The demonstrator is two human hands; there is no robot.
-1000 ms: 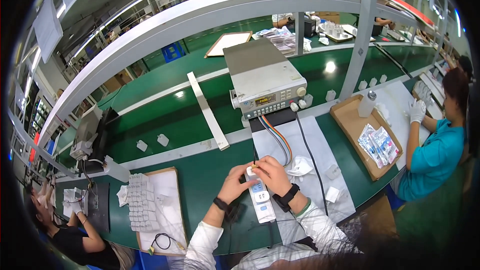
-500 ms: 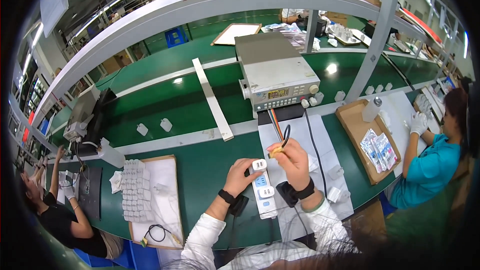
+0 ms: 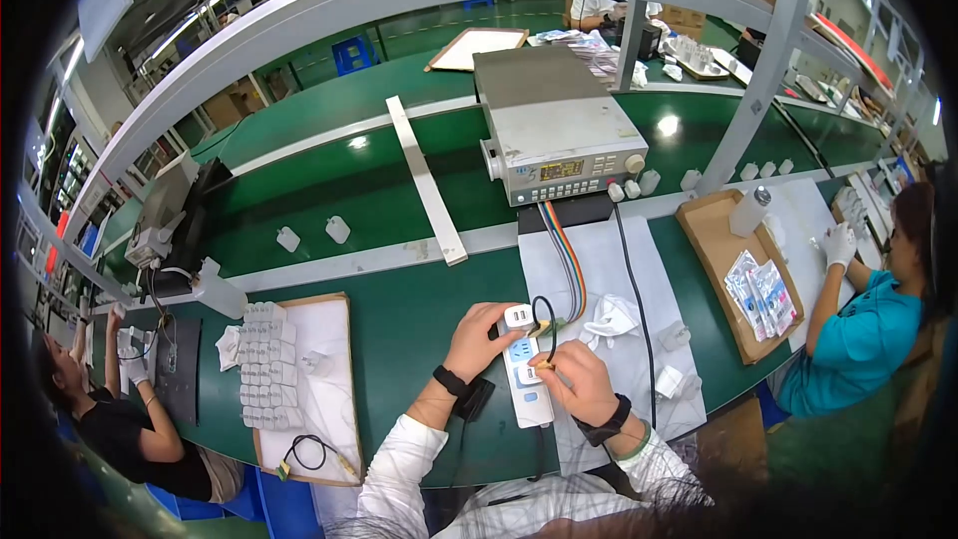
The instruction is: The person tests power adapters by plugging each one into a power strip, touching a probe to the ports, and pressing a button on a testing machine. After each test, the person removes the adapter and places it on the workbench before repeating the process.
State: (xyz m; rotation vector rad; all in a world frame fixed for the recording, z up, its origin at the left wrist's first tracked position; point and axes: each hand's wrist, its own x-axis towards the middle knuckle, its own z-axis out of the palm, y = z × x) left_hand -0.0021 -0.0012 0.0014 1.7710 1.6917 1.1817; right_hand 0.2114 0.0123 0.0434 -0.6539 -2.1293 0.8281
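A white power strip (image 3: 536, 411) lies in front of me with two white USB chargers on it. My left hand (image 3: 481, 337) grips the upper USB charger (image 3: 518, 315), with its thumb along the strip's edge. My right hand (image 3: 583, 381) pinches the small yellowish connector of a black cable (image 3: 539, 298) right at the lower charger. Whether the connector is inside a port is hidden by the fingers. The cable loops up toward the upper charger, beside the end of a rainbow ribbon cable (image 3: 574, 269) that runs down from a bench instrument (image 3: 559, 130).
On the left, a tray (image 3: 344, 379) bears stacked white chargers (image 3: 269, 364) and a short cable (image 3: 311, 451). A cardboard box (image 3: 714, 269) with packets and a bottle stands at right. A crumpled white cloth (image 3: 611, 319) lies near my right hand. Co-workers sit on both sides.
My right hand has come down from above the strip to the lower charger, bringing the connector with it. The ribbon cable's end now lies lower, near the upper charger. My left hand stays at that charger.
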